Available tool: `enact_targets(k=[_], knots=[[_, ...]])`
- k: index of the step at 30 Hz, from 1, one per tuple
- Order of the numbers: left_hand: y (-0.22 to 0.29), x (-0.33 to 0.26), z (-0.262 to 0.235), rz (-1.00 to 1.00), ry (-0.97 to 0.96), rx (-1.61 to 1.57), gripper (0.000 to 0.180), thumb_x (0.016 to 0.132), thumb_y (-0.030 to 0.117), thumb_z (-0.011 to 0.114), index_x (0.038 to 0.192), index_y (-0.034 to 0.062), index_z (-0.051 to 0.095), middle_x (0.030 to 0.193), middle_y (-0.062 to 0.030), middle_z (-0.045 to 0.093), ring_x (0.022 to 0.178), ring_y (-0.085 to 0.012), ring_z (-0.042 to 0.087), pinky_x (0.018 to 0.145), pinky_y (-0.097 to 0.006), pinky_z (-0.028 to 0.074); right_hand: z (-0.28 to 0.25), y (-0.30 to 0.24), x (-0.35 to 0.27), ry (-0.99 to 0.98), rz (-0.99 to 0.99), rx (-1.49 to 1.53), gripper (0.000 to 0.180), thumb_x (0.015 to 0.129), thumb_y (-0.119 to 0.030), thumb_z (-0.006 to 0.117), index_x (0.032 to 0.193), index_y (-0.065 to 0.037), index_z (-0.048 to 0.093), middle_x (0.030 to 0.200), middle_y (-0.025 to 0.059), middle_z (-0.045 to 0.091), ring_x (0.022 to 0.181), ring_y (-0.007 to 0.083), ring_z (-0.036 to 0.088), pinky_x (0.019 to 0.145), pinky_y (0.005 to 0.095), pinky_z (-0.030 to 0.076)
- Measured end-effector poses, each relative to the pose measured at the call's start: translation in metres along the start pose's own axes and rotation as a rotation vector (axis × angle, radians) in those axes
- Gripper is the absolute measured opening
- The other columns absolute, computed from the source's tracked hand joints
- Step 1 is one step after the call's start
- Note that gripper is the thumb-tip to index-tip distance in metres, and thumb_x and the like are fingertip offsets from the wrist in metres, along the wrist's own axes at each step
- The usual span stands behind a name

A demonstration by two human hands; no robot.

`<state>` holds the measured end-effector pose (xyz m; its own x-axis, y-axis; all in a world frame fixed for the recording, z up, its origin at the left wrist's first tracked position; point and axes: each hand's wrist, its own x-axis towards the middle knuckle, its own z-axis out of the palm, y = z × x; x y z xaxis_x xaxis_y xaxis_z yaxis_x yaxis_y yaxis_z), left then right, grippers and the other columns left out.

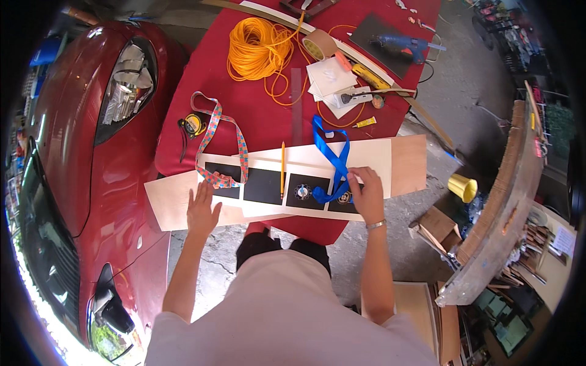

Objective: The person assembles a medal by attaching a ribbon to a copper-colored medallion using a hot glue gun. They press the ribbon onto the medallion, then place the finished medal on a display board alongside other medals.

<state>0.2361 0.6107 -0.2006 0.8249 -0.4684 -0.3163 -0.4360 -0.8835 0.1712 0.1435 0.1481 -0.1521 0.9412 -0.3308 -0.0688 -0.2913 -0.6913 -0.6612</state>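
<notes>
Blue ribbon [332, 160] was looped over the white board [372, 155], its lower end pinched under my right hand [366, 192] on the rightmost black panel [343, 204]; fingers were curled down on it, grasping the ribbon end and medal there. Left hand [202, 210] was flat and open, gripping nothing, just pressing the plywood sheet [174, 201] beside the patterned ribbon [223, 146], well apart from my right. Risk as I judged it: board and plywood overhung the red table [244, 104] toward me, so a hard press from either palm could have tipped the stack off the edge. Pencil [282, 168] lay between my hands, upright across the board, and could have rolled onto the panels. Ribbon loop above my right hand was slack and could have slipped sideways if I eased the pinch. Beyond my fingertips sat the orange cord [256, 49] and tape roll [320, 44]; a trailing strand near the blue loop could have snagged. Red car [91, 152] stood close off my left.
</notes>
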Motion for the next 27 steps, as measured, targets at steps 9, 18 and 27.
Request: enact_targets(k=[9,18,27], knots=[[0.138,0.099,-0.045,-0.089,0.307,-0.468,0.025,0.092,0.016,0.073,0.114,0.0037,0.071,0.113,-0.015,0.07,0.105,-0.0363,0.067,0.091,-0.046,0.053,-0.033,0.079,0.026,0.054,-0.028,0.127,0.012,0.098,-0.014,0.066,0.101,-0.003,0.071,0.098,0.0131,0.071,0.092,0.0338,0.065,0.082,0.0422,0.049],[0.255,0.359,-0.044,0.413,0.416,-0.101,0.035,0.095,0.029,0.07,0.128,0.0207,0.07,0.134,-0.0076,0.065,0.123,-0.0299,0.062,0.106,-0.047,0.05,-0.05,0.085,-0.026,-0.059,0.041,0.078,0.011,0.098,-0.012,0.067,0.1,-0.002,0.071,0.097,0.0141,0.07,0.092,0.0339,0.065,0.082,0.0421,0.049],[0.239,0.364,-0.036,0.294,0.254,-0.193,0.014,0.095,0.024,0.067,0.106,0.0155,0.071,0.116,-0.0049,0.071,0.107,-0.0302,0.069,0.092,-0.046,0.057,-0.049,0.081,-0.042,-0.133,-0.015,0.054,0.012,0.099,-0.011,0.065,0.103,-0.001,0.071,0.097,0.0142,0.07,0.091,0.0316,0.067,0.082,0.0395,0.051]])
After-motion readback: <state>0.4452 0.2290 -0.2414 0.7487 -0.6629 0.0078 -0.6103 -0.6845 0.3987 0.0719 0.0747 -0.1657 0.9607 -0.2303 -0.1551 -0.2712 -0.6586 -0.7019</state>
